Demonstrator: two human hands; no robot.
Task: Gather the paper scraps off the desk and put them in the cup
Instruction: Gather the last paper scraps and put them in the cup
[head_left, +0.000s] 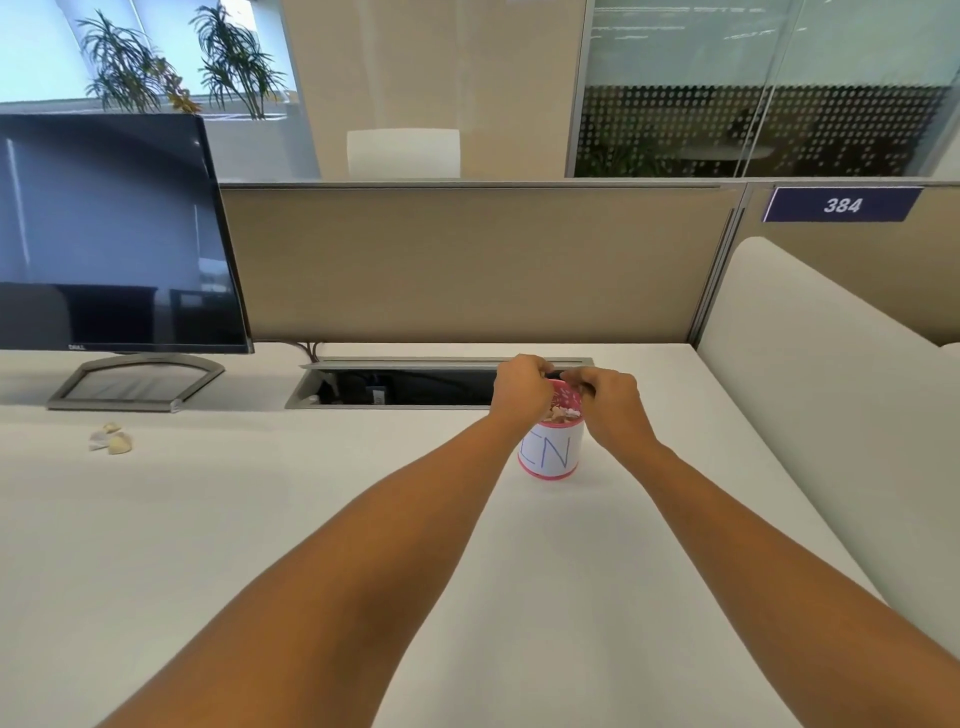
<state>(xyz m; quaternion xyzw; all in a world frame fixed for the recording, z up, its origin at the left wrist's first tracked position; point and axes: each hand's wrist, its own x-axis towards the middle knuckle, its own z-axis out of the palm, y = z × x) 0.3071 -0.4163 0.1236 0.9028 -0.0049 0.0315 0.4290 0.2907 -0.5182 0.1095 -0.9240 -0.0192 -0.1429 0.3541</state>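
I read three marks — "DELL" on the lower bezel of the monitor (114, 234); right of that monitor, blue handwritten letters, seemingly "CN", on the cup (549, 452) label; farther right — "384" on a blue plaque (841, 204).

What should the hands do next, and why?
Probably reach the left hand over to the pile of scraps beside the monitor stand. The cup already has paper inside, and that pile is not yet picked up off the desk.
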